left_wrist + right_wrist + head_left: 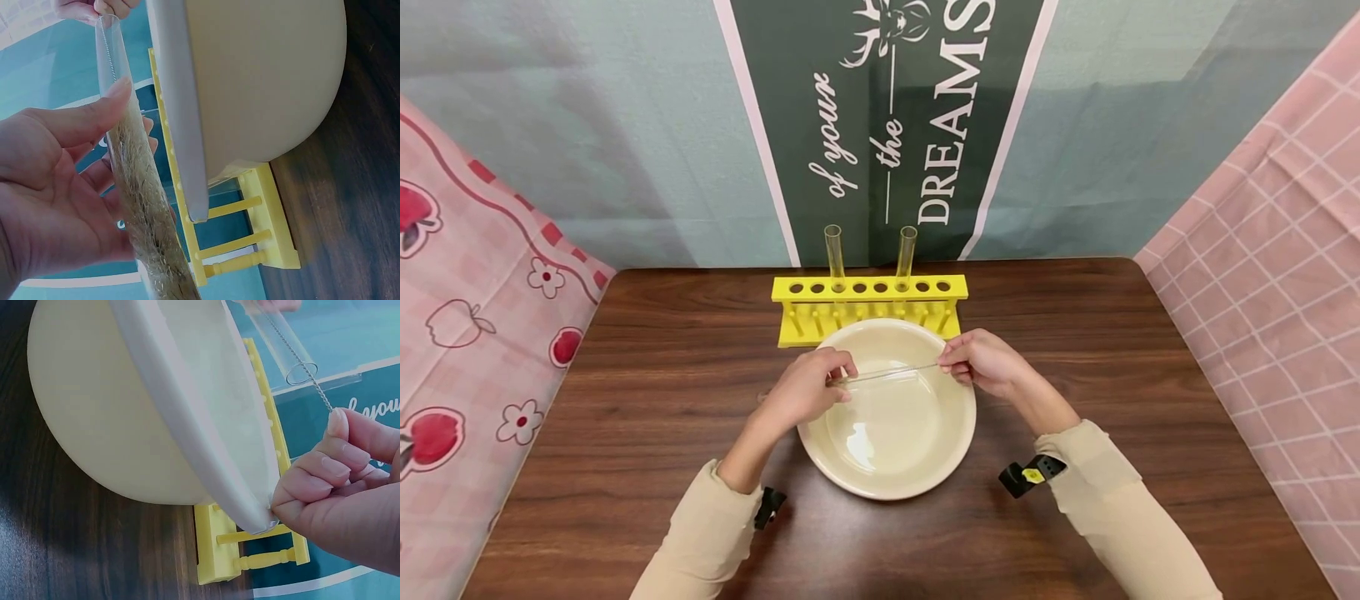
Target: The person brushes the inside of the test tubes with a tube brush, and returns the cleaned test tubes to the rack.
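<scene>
Over the cream basin (812, 446), my left hand (805, 387) grips a clear glass test tube (117, 53), thumb on one side and fingers round the other. A test tube brush (147, 200) is inside the tube, its pale bristles filling the part by my left palm and beyond. My right hand (988, 362) pinches the brush's twisted wire handle (320, 392) between thumb and index finger, just outside the tube's open mouth. The other right fingers are curled in. The tube lies tilted, nearly level, with its mouth toward my right hand.
Behind the basin stands a yellow test tube rack (869, 287), with two upright glass tubes, one at the left (835, 254) and another at the right (906, 254). The brown wooden table (1075, 333) meets a hanging printed cloth (662, 167) at the back.
</scene>
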Tool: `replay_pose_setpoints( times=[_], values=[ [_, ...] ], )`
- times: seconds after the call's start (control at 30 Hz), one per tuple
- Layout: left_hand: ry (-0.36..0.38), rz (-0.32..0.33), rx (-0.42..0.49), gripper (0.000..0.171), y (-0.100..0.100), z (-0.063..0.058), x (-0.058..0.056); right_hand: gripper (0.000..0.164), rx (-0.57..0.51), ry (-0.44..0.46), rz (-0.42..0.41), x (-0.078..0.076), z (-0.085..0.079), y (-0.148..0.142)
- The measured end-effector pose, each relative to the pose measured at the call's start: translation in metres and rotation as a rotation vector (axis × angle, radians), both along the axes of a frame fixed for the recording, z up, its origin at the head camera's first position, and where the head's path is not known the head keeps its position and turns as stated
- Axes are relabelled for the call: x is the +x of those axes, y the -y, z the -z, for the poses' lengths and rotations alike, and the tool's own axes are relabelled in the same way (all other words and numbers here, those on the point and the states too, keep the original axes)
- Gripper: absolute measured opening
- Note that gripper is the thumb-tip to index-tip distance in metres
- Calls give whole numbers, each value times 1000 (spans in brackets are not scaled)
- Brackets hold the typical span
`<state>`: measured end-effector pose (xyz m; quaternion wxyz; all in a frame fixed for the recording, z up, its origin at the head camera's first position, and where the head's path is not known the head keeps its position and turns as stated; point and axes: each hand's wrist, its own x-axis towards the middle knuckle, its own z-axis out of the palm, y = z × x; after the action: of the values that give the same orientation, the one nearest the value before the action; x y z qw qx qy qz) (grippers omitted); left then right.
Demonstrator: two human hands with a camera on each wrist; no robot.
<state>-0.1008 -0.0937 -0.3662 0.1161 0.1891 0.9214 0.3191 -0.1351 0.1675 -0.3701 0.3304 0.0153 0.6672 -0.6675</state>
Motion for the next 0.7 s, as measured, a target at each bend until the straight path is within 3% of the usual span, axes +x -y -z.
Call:
replay_pose_setpoints(
  times=[0.2,0.7],
  values=[
    [-44,0,-10,18,0,0,2,29,-72,54,19,1,2,0],
    [-52,-8,39,18,4,-1,4,32,-136,74,21,3,0,-1]
  ],
)
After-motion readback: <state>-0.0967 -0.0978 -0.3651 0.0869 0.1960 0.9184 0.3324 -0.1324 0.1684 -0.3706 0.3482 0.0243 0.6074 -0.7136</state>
